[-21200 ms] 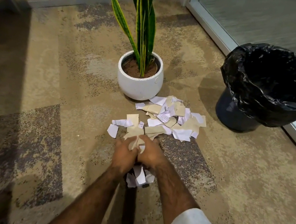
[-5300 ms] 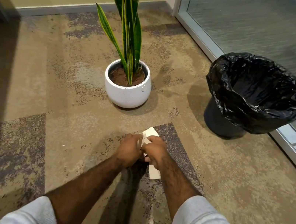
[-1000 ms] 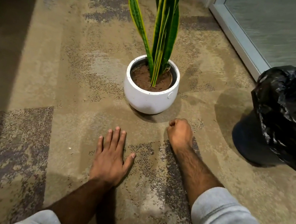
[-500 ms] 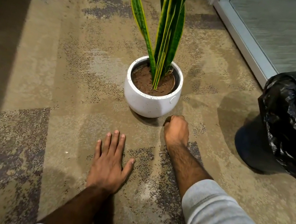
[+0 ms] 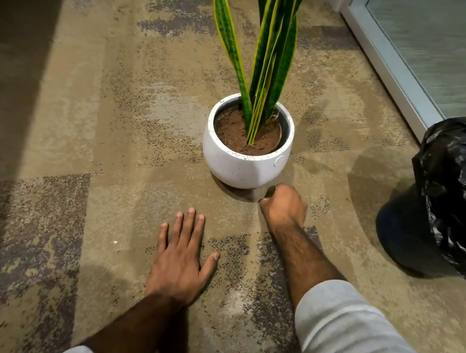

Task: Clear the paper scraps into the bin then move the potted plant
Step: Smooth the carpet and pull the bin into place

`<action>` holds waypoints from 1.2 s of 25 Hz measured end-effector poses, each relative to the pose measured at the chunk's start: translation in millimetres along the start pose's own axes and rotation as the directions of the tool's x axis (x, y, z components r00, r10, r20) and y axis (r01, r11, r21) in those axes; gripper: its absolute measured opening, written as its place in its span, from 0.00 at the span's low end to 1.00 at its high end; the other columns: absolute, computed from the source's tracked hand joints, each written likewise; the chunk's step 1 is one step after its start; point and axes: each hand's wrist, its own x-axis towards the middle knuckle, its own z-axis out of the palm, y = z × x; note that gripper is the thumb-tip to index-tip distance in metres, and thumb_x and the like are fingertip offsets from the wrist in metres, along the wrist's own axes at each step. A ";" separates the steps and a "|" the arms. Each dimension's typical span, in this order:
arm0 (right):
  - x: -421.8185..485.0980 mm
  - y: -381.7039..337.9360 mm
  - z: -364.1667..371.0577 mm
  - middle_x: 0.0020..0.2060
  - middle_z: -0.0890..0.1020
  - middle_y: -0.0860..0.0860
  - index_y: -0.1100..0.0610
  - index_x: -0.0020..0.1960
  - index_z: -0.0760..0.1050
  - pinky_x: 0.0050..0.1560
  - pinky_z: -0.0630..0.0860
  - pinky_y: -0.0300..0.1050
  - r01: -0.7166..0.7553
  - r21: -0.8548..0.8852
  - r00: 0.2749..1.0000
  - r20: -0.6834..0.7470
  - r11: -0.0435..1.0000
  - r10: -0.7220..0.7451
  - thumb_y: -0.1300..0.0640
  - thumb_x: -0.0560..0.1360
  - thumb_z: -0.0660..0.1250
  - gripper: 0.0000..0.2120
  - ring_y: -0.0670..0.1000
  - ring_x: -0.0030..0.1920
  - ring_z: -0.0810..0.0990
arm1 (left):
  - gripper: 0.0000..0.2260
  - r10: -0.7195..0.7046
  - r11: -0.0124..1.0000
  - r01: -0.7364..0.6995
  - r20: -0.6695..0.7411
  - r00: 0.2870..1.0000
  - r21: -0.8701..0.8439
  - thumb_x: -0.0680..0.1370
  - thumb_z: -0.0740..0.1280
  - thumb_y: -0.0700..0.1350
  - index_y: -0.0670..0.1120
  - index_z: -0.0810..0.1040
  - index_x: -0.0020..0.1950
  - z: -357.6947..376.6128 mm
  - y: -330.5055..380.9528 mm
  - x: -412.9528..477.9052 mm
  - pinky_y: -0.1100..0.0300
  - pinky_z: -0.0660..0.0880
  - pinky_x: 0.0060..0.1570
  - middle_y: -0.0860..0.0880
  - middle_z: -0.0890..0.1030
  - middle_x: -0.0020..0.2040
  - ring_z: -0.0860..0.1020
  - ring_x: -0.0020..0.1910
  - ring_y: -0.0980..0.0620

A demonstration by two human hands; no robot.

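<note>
Resting flat on the carpet (image 5: 51,123), your left hand (image 5: 180,262) lies palm down with fingers spread and holds nothing. Your right hand (image 5: 283,207) is curled into a loose fist just near the base of the white pot (image 5: 242,167); whether it grips anything, you cannot tell from here. The potted plant (image 5: 262,59) stands upright beyond both hands. At the right edge sits the bin (image 5: 463,197), lined with a black bag. One tiny white speck (image 5: 115,241) lies left of your left hand.
</note>
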 end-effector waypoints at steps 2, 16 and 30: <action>-27.2 2.6 4.4 0.44 0.82 0.47 0.51 0.45 0.77 0.57 0.78 0.52 0.025 0.036 0.999 0.043 0.999 -0.026 0.53 0.74 0.73 0.05 0.50 0.45 0.81 | 0.37 -0.008 1.000 0.008 0.002 1.000 0.003 0.82 0.43 0.67 0.48 0.36 0.83 -0.3 -0.2 -0.6 0.41 0.43 0.80 0.46 0.34 0.82 0.34 0.81 0.46; -140.5 51.2 -170.7 0.32 0.79 0.46 0.56 0.39 0.78 0.35 0.72 0.38 0.050 0.531 0.891 -0.406 0.846 0.202 0.62 0.73 0.69 0.04 0.45 0.32 0.76 | 0.36 0.016 0.999 -0.016 0.004 1.000 -0.050 0.80 0.36 0.68 0.48 0.34 0.82 3.9 -1.0 -3.4 0.44 0.39 0.80 0.45 0.34 0.82 0.34 0.81 0.45; -77.5 173.3 -276.4 0.55 0.84 0.63 0.62 0.56 0.82 0.56 0.78 0.53 -0.336 0.064 0.788 -0.528 0.940 0.317 0.57 0.74 0.71 0.13 0.63 0.57 0.82 | 0.33 0.117 0.987 -0.119 -0.026 0.993 -0.112 0.81 0.39 0.66 0.54 0.36 0.82 27.8 -6.0 -55.2 0.46 0.37 0.80 0.50 0.34 0.82 0.33 0.81 0.50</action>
